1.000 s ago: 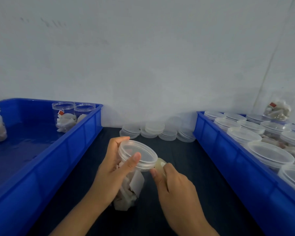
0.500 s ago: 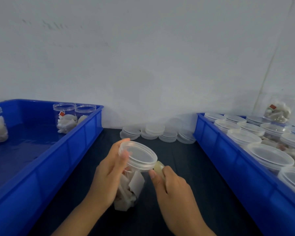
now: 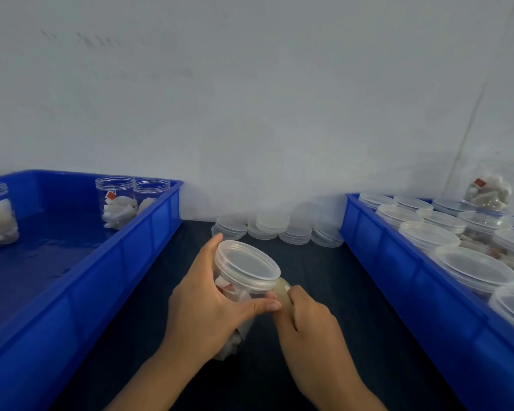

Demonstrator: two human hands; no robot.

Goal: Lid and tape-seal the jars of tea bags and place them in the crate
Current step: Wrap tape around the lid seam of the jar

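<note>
Between two deep blue plastic crates, a lane of dark tabletop (image 3: pixel 318 280), walled on the left by the long rim of the left-hand blue plastic crate (image 3: pixel 116 262) and on the right by the rim of the right-hand blue plastic crate (image 3: pixel 398 274), closed at the far end by short stacks of translucent round plastic lids (image 3: pixel 276 229) against the pale wall. In the middle of that lane, held tilted above the dark surface, a clear cylindrical plastic jar of white tea bags (image 3: pixel 235 289), capped with a translucent ridged lid (image 3: pixel 247 264). Left hand (image 3: pixel 208 310) wrapped round the jar body, fingers curled behind it, thumb pressed across the front just under the lid rim. Right hand (image 3: pixel 309 327) just beside, fingers curled tight round a small yellowish roll of clear tape (image 3: pixel 282 292) touching the jar's side below the lid; tape strip itself too faint to make out. Lower part of the jar hidden behind the left hand and wrist. Left crate cut off at the frame edge, mostly bare glossy floor, with open clear jars of tea bags (image 3: pixel 119 203) upright at its far corner and another at the left edge. Right crate also cut off, packed with lidded jars (image 3: pixel 472 271) rim to rim, contents blurred.
</note>
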